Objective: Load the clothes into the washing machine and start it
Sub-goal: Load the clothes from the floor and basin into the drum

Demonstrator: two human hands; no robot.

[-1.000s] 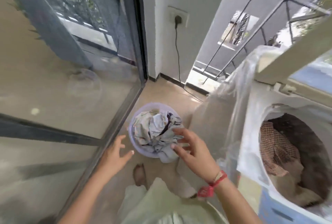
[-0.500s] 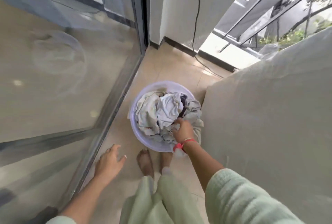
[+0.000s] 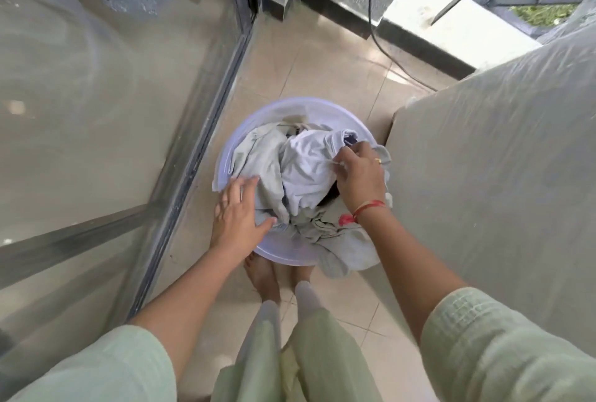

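Observation:
A round lilac tub stands on the tiled floor in front of my feet, heaped with crumpled clothes. A white garment lies on top, with a pale grey-green one to its left. My right hand grips the white garment at its right side. My left hand rests with spread fingers on the grey-green cloth at the tub's left rim. The washing machine, wrapped in a translucent cover, stands at the right; its drum is out of view.
A glass sliding door with a metal frame runs along the left. A black power cable trails down the back wall onto the floor. A dark skirting board lines the back. My bare feet stand just behind the tub.
I have bent lower over the tub, so the machine's drum left the view. My left hand moved from beside the door onto the clothes. My right hand took hold of the white garment.

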